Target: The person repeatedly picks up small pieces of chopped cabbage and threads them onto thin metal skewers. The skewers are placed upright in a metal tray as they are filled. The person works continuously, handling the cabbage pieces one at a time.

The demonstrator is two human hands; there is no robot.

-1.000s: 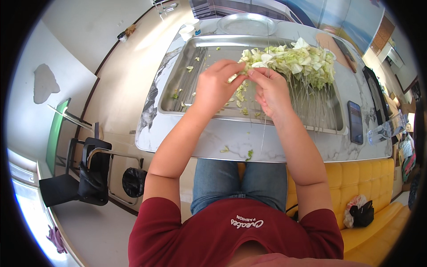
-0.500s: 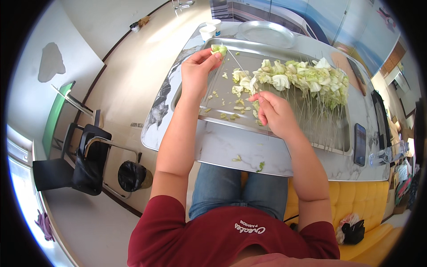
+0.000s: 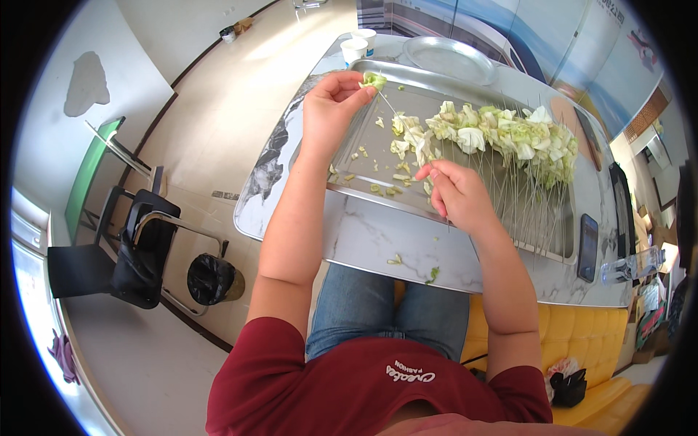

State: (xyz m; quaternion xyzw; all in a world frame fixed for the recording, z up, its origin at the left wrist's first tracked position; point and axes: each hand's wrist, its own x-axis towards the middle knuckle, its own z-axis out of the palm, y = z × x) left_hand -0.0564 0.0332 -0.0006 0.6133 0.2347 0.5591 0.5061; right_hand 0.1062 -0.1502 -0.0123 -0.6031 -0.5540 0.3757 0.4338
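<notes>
My left hand [image 3: 331,102] has swung out from the pile to the far left end of the metal tray [image 3: 378,190], where it now pinches a small green cabbage piece [image 3: 374,79] on the tip of a thin skewer [image 3: 385,103]. My right hand [image 3: 454,195] has dropped back to the tray's near rim, fingers loosely curled around what looks like the skewer's other end. The skewered cabbage heap [image 3: 502,134] lies across the tray on the marble worktop [image 3: 378,243], so I judge another piece is being threaded.

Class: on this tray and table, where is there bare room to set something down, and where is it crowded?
Bare: the marble table strip between tray rim and the person's lap, bar a few scraps. Crowded: the tray's right, piled with cabbage skewers.
</notes>
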